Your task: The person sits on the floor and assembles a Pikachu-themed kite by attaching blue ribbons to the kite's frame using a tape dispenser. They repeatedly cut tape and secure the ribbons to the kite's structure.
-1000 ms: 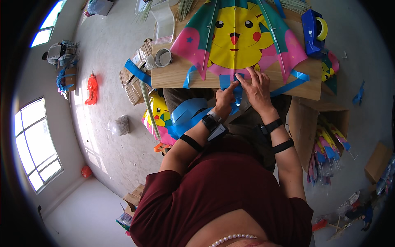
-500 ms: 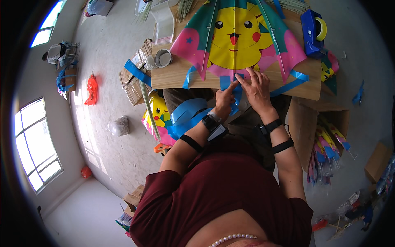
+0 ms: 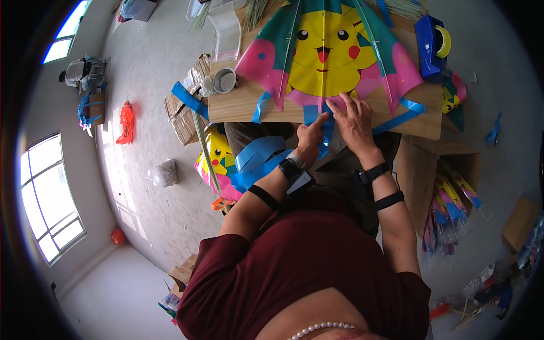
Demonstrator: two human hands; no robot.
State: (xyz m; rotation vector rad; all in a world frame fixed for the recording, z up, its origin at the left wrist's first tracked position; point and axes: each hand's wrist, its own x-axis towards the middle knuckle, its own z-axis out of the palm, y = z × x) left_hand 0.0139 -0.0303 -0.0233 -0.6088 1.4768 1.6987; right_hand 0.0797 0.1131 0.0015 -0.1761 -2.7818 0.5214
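Observation:
A kite [image 3: 317, 73] with a yellow cartoon figure, green and pink panels and thin white rods lies flat on the wooden table [image 3: 226, 110]. Its lower tip reaches the near edge, where a blue plastic strip [image 3: 327, 133] hangs over. My left hand [image 3: 309, 141] is curled around part of that strip, thumb pointing up beside it. On the kite's bottom edge rests my right hand [image 3: 356, 124], fingers stretched and slightly apart, index tip by the strip. A wide loop of blue ribbon [image 3: 258, 156] sits at my lap, left of my left hand.
A blue tape dispenser [image 3: 429, 48] with yellow tape stands at the table's right. To the left are a white cup [image 3: 225, 80] and a clear plastic tray [image 3: 225, 31]. An open cardboard box [image 3: 416, 181] with several folded kites is on the floor at right; another kite [image 3: 218, 153] hangs at left.
My left thumb has drawn back slightly toward me from the kite's lower tip. My right hand has barely moved, and the kite lies almost as before.

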